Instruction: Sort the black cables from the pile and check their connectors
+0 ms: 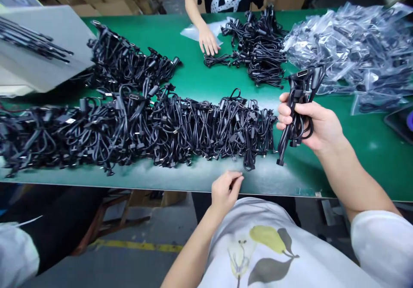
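Note:
A bunch of coiled black cables (298, 103) is held up over the right part of the table, with my right hand (318, 122) wrapped round it. Plugs stick out at its top, and one cable end hangs below my fingers. Near the table's front edge, my left hand (225, 192) is loosely curled with thumb and forefinger close together; I see nothing in it. Just beyond it lies a long row of bundled black cables (167, 128), stretching to the left edge of view. My left fingers are apart from the row's nearest bundle (249, 152).
Across the green table (196, 79), a co-worker's hand (208, 40) touches a cable bundle beside a clear bag (193, 32) and a cable pile (261, 49). Bagged cables (351, 49) heap at right. Another cable pile (129, 62) lies by a pale bin (61, 34).

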`<state>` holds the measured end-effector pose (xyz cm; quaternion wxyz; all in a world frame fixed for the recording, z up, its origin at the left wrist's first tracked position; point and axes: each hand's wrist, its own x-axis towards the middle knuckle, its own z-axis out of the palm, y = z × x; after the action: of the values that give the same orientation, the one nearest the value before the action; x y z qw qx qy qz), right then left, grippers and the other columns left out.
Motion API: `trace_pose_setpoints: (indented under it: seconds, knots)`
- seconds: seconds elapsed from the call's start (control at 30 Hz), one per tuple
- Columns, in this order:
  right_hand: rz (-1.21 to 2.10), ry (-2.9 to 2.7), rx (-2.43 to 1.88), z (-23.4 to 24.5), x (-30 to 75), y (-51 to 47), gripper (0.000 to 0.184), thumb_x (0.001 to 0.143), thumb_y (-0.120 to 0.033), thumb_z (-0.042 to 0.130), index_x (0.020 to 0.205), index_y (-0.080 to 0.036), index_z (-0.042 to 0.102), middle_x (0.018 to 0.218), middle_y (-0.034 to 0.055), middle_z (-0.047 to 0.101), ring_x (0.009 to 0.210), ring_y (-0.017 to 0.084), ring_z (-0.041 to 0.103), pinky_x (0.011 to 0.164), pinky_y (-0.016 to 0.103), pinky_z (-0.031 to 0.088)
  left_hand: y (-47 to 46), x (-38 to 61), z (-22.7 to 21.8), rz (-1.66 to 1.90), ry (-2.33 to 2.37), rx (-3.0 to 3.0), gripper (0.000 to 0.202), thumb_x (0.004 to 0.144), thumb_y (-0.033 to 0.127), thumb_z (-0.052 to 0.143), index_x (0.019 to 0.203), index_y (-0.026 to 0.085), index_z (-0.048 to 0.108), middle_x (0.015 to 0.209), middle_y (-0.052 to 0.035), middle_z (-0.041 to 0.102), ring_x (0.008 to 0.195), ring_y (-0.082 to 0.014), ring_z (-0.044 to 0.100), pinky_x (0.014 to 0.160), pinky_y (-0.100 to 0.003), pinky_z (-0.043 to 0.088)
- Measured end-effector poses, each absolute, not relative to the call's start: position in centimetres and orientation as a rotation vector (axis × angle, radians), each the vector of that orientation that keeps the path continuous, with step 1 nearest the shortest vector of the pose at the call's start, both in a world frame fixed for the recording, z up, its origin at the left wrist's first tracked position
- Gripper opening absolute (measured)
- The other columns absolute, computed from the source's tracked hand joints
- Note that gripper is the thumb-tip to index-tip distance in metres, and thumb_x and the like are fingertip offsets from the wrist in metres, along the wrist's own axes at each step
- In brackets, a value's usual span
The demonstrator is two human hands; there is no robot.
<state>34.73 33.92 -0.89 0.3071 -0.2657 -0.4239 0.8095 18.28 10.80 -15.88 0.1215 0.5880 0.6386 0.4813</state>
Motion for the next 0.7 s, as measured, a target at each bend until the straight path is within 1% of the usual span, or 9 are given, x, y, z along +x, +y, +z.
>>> trace_pose_setpoints:
  seconds: [0.17, 0.3, 0.37, 0.43, 0.57, 0.63, 0.7]
  knots:
    - [2.138, -1.133, -0.713, 0.2, 34.8, 32.6, 0.022, 0.075, -0.023, 0.08, 0.096, -0.024, 0.076, 0.083, -0.0028, 0.068, 0.07, 0.012, 0.062, 0.073, 0.03, 0.061, 10.8, 18.5, -16.0, 1.404, 1.87, 1.766, 0.005, 0.096, 0.015, 0.064, 0.095, 0.019, 0.067, 0.084, -0.0025, 0.077, 0.07, -0.0125, 0.071, 0.065, -0.022, 0.055]
    - [2.062, -1.15, -0.869, 0.0, 34.8, 32.1, 0.024, 0.074, -0.025, 0.085, 0.095, -0.022, 0.074, 0.086, -0.0002, 0.071, 0.077, 0.016, 0.069, 0.081, 0.038, 0.065, 10.9, 18.7, -15.9, 1.399, 1.884, 1.775, 0.005, 0.095, 0.015, 0.064, 0.095, 0.019, 0.068, 0.085, -0.0027, 0.077, 0.071, -0.0129, 0.071, 0.065, -0.022, 0.055]
    - [2.015, -1.168, -0.965, -0.3, 34.6, 31.9, 0.025, 0.075, -0.025, 0.087, 0.095, -0.021, 0.072, 0.09, 0.0014, 0.073, 0.082, 0.018, 0.072, 0.083, 0.039, 0.065, 11.0, 18.7, -15.9, 1.398, 1.89, 1.787, 0.005, 0.095, 0.014, 0.065, 0.096, 0.018, 0.067, 0.084, -0.0026, 0.077, 0.071, -0.0127, 0.071, 0.065, -0.022, 0.054]
    - [2.002, -1.173, -1.02, -0.6, 34.5, 31.9, 0.026, 0.076, -0.026, 0.086, 0.096, -0.021, 0.07, 0.093, 0.002, 0.074, 0.083, 0.02, 0.074, 0.079, 0.037, 0.065, 11.0, 18.7, -15.9, 1.389, 1.894, 1.804, 0.006, 0.095, 0.013, 0.065, 0.096, 0.018, 0.067, 0.084, -0.0021, 0.076, 0.07, -0.0123, 0.071, 0.065, -0.021, 0.054]
    - [2.032, -1.134, -1.105, -0.9, 34.1, 31.9, 0.029, 0.079, -0.028, 0.085, 0.1, -0.022, 0.066, 0.096, 0.0024, 0.075, 0.079, 0.021, 0.074, 0.065, 0.031, 0.061, 10.9, 18.9, -15.7, 1.365, 1.878, 1.791, 0.006, 0.095, 0.013, 0.065, 0.096, 0.018, 0.067, 0.083, -0.0015, 0.075, 0.069, -0.0114, 0.069, 0.065, -0.021, 0.053]
    - [2.062, -1.111, -1.138, -0.8, 33.9, 31.5, 0.029, 0.081, -0.027, 0.083, 0.103, -0.023, 0.065, 0.096, 0.0027, 0.075, 0.08, 0.02, 0.074, 0.064, 0.029, 0.06, 10.8, 19.2, -14.9, 1.391, 1.817, 1.717, 0.009, 0.096, 0.014, 0.063, 0.103, 0.019, 0.067, 0.083, -0.0008, 0.074, 0.068, -0.0106, 0.067, 0.066, -0.021, 0.054]
    - [2.111, -1.091, -1.16, -0.7, 33.6, 30.8, 0.029, 0.083, -0.027, 0.082, 0.107, -0.023, 0.065, 0.098, 0.0027, 0.076, 0.082, 0.019, 0.074, 0.064, 0.027, 0.059, 10.9, 19.6, -13.5, 1.507, 1.747, 1.676, 0.017, 0.097, 0.017, 0.065, 0.114, 0.019, 0.064, 0.085, -0.0006, 0.071, 0.069, -0.01, 0.066, 0.067, -0.021, 0.055]
